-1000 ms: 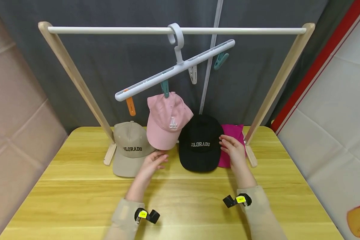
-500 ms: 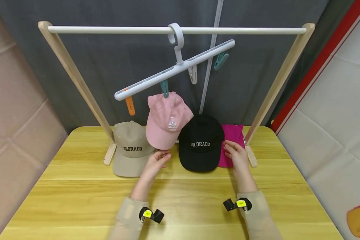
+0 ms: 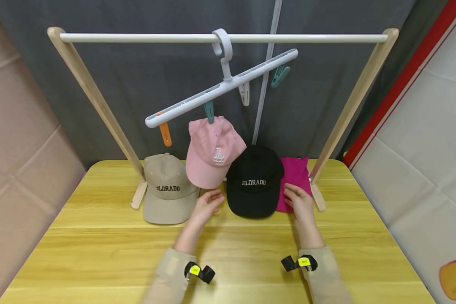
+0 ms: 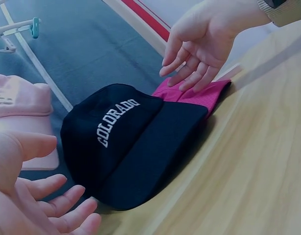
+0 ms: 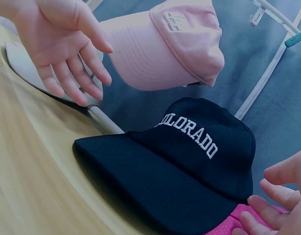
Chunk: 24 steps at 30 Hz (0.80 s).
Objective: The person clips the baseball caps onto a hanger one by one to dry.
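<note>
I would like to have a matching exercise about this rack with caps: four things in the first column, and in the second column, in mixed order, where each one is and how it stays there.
Things:
1. pink cap
2. black cap
3. beige cap
4. orange clip

Places and states:
A. on the table, partly covering the magenta item
B. at the lower end of the white hanger, holding nothing
C. hanging from a teal clip, above the table
D. on the table, beside the rack's left foot

Right pairs: 1-C, 2-A, 3-D, 4-B
</note>
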Motion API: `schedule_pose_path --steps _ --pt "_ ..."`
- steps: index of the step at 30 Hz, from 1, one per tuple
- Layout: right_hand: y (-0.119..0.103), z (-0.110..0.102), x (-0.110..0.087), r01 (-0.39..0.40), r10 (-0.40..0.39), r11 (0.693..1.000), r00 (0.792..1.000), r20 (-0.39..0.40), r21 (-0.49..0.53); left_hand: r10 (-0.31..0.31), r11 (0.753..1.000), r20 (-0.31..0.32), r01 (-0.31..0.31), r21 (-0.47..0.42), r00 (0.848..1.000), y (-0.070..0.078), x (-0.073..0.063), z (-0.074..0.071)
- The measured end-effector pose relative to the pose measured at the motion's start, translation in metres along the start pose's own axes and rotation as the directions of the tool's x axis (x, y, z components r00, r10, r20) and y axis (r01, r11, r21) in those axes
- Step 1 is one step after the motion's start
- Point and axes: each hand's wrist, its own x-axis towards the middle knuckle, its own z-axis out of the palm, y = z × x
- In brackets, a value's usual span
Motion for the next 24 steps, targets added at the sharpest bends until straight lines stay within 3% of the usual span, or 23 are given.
schedule_pose_path --steps 24 --pt "0.014 0.005 -0.008 -0.008 0.008 1.0 1.0 0.008 0.024 -0.065 0.998 0.004 0.065 0.021 0.998 0.002 0.01 0.017"
